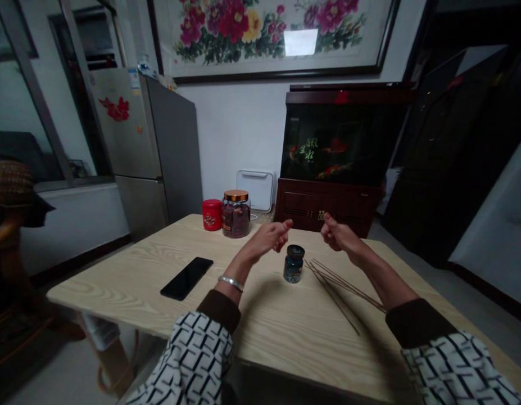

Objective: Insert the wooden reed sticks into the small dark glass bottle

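My left hand [273, 236] is raised above the table with its fingers curled into a fist, and I see nothing in it. Across from it my right hand [338, 234] is also closed, thumb pointing up, with nothing visible in its grip. The two hands are apart. Between and just below them a small dark glass jar [293, 264] with a dark lid stands upright on the table. Several thin brown sticks [334, 279] lie loosely fanned to the right of the jar, beneath my right forearm.
On the wooden table [129, 275], a black phone [186, 278] lies at the left. A red canister [212, 215] and a large jar with a copper-coloured lid [236, 214] stand at the back edge. Behind are a fish tank [340, 146] and a fridge [176, 146].
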`<state>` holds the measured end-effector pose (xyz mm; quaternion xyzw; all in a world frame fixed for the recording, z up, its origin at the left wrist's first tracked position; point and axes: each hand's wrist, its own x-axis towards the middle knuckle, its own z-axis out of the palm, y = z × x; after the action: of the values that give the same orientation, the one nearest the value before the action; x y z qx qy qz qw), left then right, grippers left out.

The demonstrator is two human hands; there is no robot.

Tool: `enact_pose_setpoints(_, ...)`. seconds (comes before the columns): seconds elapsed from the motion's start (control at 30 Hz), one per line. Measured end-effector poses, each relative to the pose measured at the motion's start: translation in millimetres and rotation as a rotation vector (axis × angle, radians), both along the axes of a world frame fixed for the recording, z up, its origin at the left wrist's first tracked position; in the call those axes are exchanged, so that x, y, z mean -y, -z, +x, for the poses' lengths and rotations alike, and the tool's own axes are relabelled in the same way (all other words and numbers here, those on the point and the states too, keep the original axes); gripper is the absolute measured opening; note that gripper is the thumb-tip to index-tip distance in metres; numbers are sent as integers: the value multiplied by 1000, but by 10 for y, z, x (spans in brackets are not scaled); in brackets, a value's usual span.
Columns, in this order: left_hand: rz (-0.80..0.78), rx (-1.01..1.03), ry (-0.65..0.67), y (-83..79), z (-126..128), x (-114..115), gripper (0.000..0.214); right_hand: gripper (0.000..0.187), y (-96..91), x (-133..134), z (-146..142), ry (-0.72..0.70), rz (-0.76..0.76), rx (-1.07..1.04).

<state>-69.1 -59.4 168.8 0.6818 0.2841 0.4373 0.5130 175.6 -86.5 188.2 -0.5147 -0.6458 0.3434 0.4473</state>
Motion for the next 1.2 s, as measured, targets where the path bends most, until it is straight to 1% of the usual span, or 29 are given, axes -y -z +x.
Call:
enact_pose_setpoints(0.03, 29, 37, 58, -248, 2, 6, 64, 70, -243, 22, -3, -68, -26, -75)
enact_pose_setpoints(0.07, 22, 73, 117, -478, 2, 18, 67, 72, -477, 54, -7, -151, -47, -130)
enact_pose_setpoints(0.1, 1, 98, 162, -681, -1, 36, 70, 73, -691, 94, -10, -249, -72, -171)
enact_pose_setpoints(0.13, -15, 122, 205, -848, -6, 60, 72, 74, -874, 140, -11, -346, -85, -207)
enact_pose_setpoints(0.17, -33, 140, 249, -975, -13, 87, 75, 75, -1017, 186, -10, -431, -97, -240)
enact_pose_setpoints(0.2, -48, 155, 290, -1058, -20, 115, 77, 76, -1115, 229, -8, -503, -106, -277)
enact_pose_setpoints(0.23, -62, 168, 331, -1098, -24, 140, 80, 77, -1164, 267, -4, -563, -109, -316)
enact_pose_setpoints(0.27, -75, 182, 372, -1095, -25, 160, 82, 77, -1166, 295, 0, -613, -111, -355)
enact_pose_setpoints(0.3, -92, 195, 408, -1052, -22, 175, 83, 78, -1124, 314, 4, -653, -116, -395)
enact_pose_setpoints(0.33, -113, 207, 438, -974, -16, 182, 84, 78, -1044, 324, 8, -683, -125, -433)
enact_pose_setpoints(0.4, -175, 219, 466, -740, 4, 176, 85, 78, -803, 323, 14, -714, -152, -507)
enact_pose_setpoints(0.47, -251, 215, 465, -461, 25, 150, 85, 77, -515, 305, 20, -722, -188, -570)
enact_pose_setpoints(0.53, -300, 227, 492, -207, 40, 114, 84, 77, -252, 282, 29, -732, -223, -609)
enact_pose_setpoints(0.6, -327, 236, 524, -30, 47, 76, 84, 77, -62, 258, 39, -741, -251, -629)
enact_pose_setpoints(0.63, -335, 238, 535, 25, 49, 59, 84, 77, -1, 245, 43, -747, -261, -635)
enact_pose_setpoints(0.7, -339, 241, 548, 74, 51, 31, 84, 77, 61, 222, 46, -756, -272, -646)
enact_pose_setpoints(0.83, -324, 248, 586, 56, 40, -7, 82, 77, 48, 174, 32, -767, -272, -643)
enact_pose_setpoints(0.9, -324, 248, 575, 63, 20, -35, 81, 78, 46, 139, 20, -744, -264, -613)
enact_pose_setpoints(0.97, -329, 240, 527, 119, -4, -80, 80, 78, 80, 87, 3, -656, -260, -526)
enact_pose_setpoints(1.0, -331, 238, 481, 173, -13, -109, 77, 77, 112, 54, -10, -565, -249, -443)
enact_pose_setpoints(1.03, -332, 246, 406, 248, -15, -140, 73, 74, 153, 16, -28, -439, -224, -321)
enact_pose_setpoints(1.07, -330, 262, 299, 344, -7, -170, 67, 71, 201, -25, -52, -294, -177, -158)
enact_pose_setpoints(1.13, -314, 287, 11, 594, 49, -223, 51, 64, 301, -116, -119, -9, -43, 243)
enact_pose_setpoints(1.17, -295, 273, -125, 739, 99, -242, 48, 63, 347, -164, -163, 96, 17, 441)
enact_pose_setpoints(1.2, -269, 215, -201, 889, 162, -257, 49, 63, 384, -211, -214, 160, 58, 618)
